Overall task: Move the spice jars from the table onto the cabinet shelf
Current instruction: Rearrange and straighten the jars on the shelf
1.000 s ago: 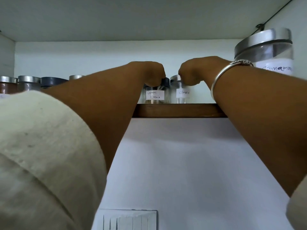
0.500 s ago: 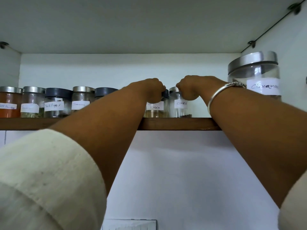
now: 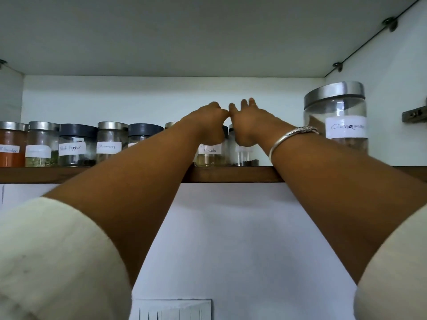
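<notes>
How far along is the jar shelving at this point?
Done: a row of labelled jars and the large Cinnamon jar stand on the shelf. In hand: the Masala jar and the neighbour jar sit there too; the left hand curls over the Masala lid, the right hand has raised fingers. Left: unknown, the table is out of view.

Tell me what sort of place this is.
Probably a home kitchen cabinet: a wooden shelf holds hand-labelled spices in a row, among them the Black Pepper jar and the Masala jar, beside a large steel-lidded Cinnamon jar.
</notes>
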Tool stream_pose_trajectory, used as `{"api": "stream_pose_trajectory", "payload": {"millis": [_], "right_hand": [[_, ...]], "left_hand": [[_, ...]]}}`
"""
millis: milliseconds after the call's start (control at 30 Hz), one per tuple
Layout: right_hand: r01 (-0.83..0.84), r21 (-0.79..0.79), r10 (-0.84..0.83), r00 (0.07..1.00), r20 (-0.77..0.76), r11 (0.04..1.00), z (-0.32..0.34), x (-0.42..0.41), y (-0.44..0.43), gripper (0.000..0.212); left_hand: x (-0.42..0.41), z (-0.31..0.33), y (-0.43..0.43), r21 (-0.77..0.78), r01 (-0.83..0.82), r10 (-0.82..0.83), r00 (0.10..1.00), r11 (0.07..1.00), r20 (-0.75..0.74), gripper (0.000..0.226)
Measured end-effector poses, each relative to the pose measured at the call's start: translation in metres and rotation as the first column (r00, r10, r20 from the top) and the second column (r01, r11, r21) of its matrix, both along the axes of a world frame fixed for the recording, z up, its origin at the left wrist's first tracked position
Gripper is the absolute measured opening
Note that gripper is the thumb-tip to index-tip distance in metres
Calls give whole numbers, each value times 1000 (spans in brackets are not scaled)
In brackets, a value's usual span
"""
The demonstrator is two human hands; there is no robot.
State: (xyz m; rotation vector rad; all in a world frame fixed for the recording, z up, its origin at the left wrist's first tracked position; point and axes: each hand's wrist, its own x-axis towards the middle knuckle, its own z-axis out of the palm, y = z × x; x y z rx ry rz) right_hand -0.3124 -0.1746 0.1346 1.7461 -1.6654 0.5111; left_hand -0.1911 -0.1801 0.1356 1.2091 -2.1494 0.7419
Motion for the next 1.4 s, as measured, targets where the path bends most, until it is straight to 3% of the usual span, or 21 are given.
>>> {"api": "stream_pose_trajectory", "payload": {"millis": [300,433,533,600,700,767,867,1033,1233,1400], "right_hand": [[-3,-124,-28,969,-246,992,-11,3,49,66],[-33,-226,-48,937,-346,974,-13,-5,84,51],[-43,-298,-66,935,-348,954,-5,-21,109,48],[-1,-318,-99,949,-298,948,1,-35,122,47],[74,-319,-126,982,-143,945,5,-57,134,45],[70,-282,-48,995,84,957,4,-70,135,41],[-23,-343,147,929,340,939,1,-85,127,32],[-139,-329,274,871,407,934,-2,-89,118,28],[-18,-154,41,988,147,988,5,-83,88,33],[137,37,-135,990,-30,990,19,-81,58,11]], "left_hand": [[-10,-22,48,-4,8,-8,994,1000,-113,19],[-12,-37,71,78,12,-1,990,997,-141,39],[-17,-48,85,160,26,-3,990,987,-143,31],[-16,-54,89,215,46,-4,981,976,-194,19],[-12,-63,94,224,12,42,971,975,-236,30],[-12,-68,98,183,-25,72,965,983,-254,32],[-15,-77,105,61,-84,99,945,995,-313,28],[-20,-88,104,-108,-153,100,916,982,-388,31],[-20,-93,100,-191,-166,75,909,968,-410,37],[-22,-97,101,-238,-189,72,901,953,-428,38]]}}
